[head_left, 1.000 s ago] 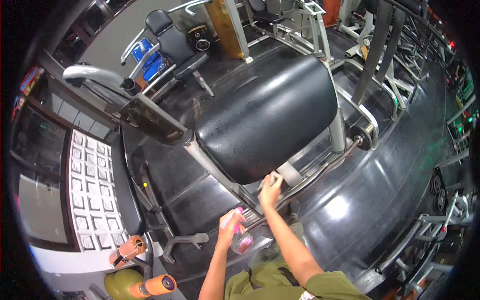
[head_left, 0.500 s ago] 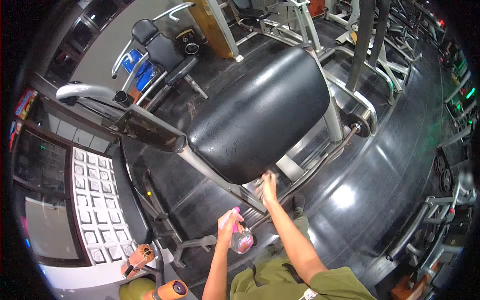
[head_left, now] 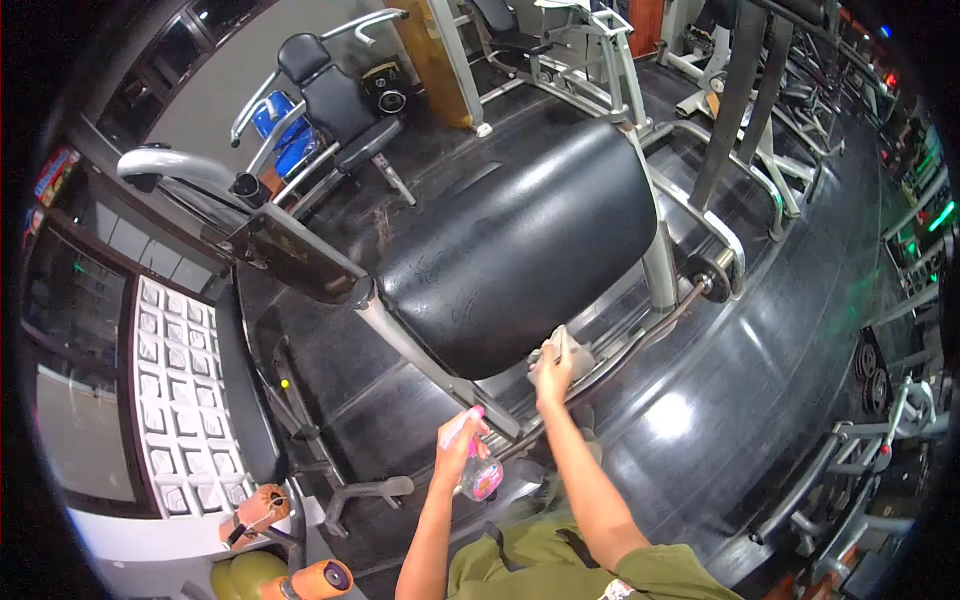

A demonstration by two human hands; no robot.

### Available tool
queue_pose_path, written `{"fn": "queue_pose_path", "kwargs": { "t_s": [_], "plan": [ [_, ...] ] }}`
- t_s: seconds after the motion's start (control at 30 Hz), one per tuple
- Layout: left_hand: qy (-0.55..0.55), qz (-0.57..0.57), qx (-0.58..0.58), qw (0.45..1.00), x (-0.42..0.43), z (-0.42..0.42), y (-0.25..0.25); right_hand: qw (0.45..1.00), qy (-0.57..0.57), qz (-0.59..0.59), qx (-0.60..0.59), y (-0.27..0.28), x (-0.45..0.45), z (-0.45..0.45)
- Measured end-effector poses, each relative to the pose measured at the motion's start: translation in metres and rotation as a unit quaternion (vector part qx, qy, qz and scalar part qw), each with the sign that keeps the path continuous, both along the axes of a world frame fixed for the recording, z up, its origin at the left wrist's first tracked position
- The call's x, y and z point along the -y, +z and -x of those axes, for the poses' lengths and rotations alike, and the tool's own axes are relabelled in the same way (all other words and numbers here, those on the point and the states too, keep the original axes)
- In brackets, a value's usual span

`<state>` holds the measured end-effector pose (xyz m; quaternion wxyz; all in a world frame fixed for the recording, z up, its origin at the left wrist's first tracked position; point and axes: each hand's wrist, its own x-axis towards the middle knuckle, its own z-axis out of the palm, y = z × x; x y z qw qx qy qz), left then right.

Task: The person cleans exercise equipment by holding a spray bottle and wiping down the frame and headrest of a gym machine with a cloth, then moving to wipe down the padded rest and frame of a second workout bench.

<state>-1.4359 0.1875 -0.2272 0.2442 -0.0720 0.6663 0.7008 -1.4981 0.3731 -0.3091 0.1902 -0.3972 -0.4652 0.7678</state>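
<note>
Below the machine's frame, my left hand [head_left: 459, 445] is wrapped round a clear spray bottle [head_left: 483, 479] with a pink top and a colourful label. My right hand [head_left: 553, 370] is closed on a greyish cloth [head_left: 572, 352], by the near lower edge of a large black padded bench [head_left: 520, 240]. The pad has creases and worn marks near its left end. Whether the cloth touches the pad's edge cannot be made out.
A curved metal bar with a weight plate [head_left: 708, 278] runs at the bench's right. A seated machine [head_left: 335, 105] stands at the back left. Orange rolls [head_left: 322, 580] and a green ball [head_left: 245, 575] are lower left. Weight plates [head_left: 873, 378] stand at the right.
My right hand has moved slightly up and to the right with the cloth, which now shows more clearly. The camera view has shifted a little. My left hand still holds the bottle.
</note>
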Motion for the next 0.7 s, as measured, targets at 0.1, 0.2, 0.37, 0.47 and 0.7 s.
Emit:
{"fn": "queue_pose_path", "kwargs": {
  "t_s": [0.1,0.2,0.37,0.47,0.7],
  "plan": [
    [-0.002,0.017,0.013,1.0,-0.016,0.005,0.005,0.97,0.015,-0.244,-0.011,-0.032,0.026,-0.014],
    [-0.02,0.012,0.002,1.0,-0.029,0.011,0.006,0.971,0.114,-0.21,-0.01,-0.025,0.013,-0.029],
    [0.012,0.012,0.005,1.0,-0.062,0.029,0.0,0.991,0.109,-0.077,-0.009,-0.005,-0.038,-0.04],
    [0.046,0.053,-0.051,0.996,-0.095,0.042,0.0,0.995,0.08,-0.041,0.046,-0.005,-0.065,-0.043],
    [0.089,0.142,-0.082,0.982,-0.133,0.063,-0.013,0.976,0.094,-0.195,0.028,0.017,-0.087,-0.032]
  ]
}}
